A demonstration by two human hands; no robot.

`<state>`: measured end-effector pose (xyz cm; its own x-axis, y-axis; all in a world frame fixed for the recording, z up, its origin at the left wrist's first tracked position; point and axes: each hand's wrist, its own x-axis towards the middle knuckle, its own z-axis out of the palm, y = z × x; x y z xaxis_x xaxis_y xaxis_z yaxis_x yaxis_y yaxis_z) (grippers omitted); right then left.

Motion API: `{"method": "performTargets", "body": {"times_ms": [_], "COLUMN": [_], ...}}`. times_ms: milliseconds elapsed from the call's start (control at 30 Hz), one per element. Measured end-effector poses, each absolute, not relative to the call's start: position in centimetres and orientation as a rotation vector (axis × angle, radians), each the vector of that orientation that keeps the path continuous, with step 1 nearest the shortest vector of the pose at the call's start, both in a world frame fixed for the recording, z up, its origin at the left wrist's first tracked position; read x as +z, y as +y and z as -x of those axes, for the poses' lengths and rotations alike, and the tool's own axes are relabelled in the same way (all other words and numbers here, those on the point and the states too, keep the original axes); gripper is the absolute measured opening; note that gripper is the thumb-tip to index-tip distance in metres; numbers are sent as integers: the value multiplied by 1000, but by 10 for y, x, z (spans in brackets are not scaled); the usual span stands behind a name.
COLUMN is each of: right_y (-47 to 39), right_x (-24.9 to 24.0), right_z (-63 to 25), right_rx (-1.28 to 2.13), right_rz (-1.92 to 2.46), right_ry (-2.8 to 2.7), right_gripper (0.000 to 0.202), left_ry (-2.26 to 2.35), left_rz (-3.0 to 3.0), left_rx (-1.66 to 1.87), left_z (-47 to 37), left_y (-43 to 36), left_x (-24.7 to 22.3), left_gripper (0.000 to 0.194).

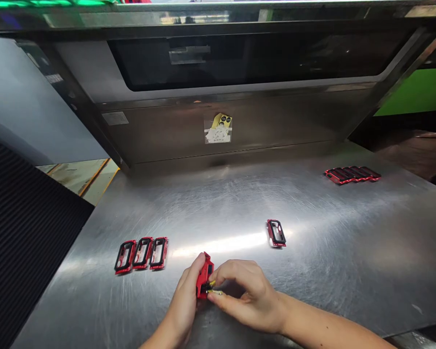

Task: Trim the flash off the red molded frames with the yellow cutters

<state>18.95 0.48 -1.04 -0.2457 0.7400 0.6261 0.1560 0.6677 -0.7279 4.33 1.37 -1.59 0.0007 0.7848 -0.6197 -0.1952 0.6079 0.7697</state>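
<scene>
My left hand (183, 301) grips a small red plastic housing (204, 272) with black parts inside, held on its edge above the metal table. At the housing's lower right side, my right hand (249, 293) is closed in a pinch. Between its thumb and forefinger shows a small yellow and whitish piece (215, 292), whose kind is too small to make out. Left of my hands lie three red and black frames (142, 253) with open centres, side by side. Another red and black frame (276, 233) lies alone to the right, beyond my right hand.
Several overlapping red and black frames (352, 175) lie at the table's far right. The metal tabletop (323, 271) has bright reflections. A metal back panel (283, 121) rises behind it, carrying a clear pouch (218, 131) with yellow and white labels. A black ribbed surface (29, 232) stands at the left.
</scene>
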Motion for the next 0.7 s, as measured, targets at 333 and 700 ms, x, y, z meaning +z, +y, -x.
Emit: {"method": "performTargets", "body": {"times_ms": [333, 700], "right_y": [-3, 9], "right_x": [-15, -10], "right_z": [-185, -190], "right_rx": [762, 839], "right_rz": [829, 962], "right_ry": [-1456, -1096], "right_gripper": [14, 22], "left_ry": [1269, 1189], "left_rz": [-551, -501], "left_rx": [804, 800], "left_z": [-40, -37], "left_y": [13, 12], "left_x": [-16, -12], "left_gripper": [47, 45]}}
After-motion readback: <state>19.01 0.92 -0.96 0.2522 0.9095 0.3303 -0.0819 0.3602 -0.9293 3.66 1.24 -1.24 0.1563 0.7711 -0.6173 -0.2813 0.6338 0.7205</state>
